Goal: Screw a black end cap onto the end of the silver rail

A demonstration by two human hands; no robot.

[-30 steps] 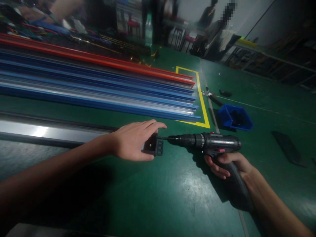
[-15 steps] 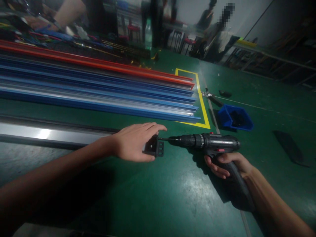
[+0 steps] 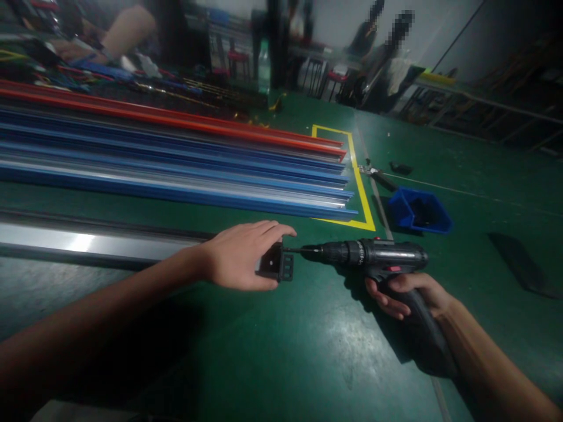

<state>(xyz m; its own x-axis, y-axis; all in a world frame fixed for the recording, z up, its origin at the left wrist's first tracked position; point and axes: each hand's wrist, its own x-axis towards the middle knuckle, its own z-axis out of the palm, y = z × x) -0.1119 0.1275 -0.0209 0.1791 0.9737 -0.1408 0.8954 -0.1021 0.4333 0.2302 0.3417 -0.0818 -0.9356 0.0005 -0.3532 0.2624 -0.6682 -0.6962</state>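
Drill (image 3: pixel 382 255) levelled at black end piece (image 3: pixel 288 266), 2 hands engaged

Right hand (image 3: pixel 416 294) is closed around the drill's grip, thumb and fingers wrapped on it. The drill is roughly horizontal, pointing left. Its thin bit (image 3: pixel 294 250) reaches the upper part of the black end piece; whether the tip is seated in a screw cannot be told.

Left hand (image 3: pixel 240 256) is palm down and half curled, fingers on the far side and thumb on the near side, holding the black end piece at the right end of a silver profile (image 3: pixel 88 240). The silver profile lies on the green floor (image 3: pixel 299 351).

Beyond it, blue profiles (image 3: pixel 176 176) and red profiles (image 3: pixel 176 115) lie side by side, their right ends inside a yellow outline (image 3: pixel 363 202). To the right stands a blue bin (image 3: pixel 402 220) containing dark items (image 3: pixel 423 212) too blurred to identify; a dark-handled tool (image 3: pixel 383 179) lies just beside it. A co-worker's forearm (image 3: pixel 128 28) shows at upper left.
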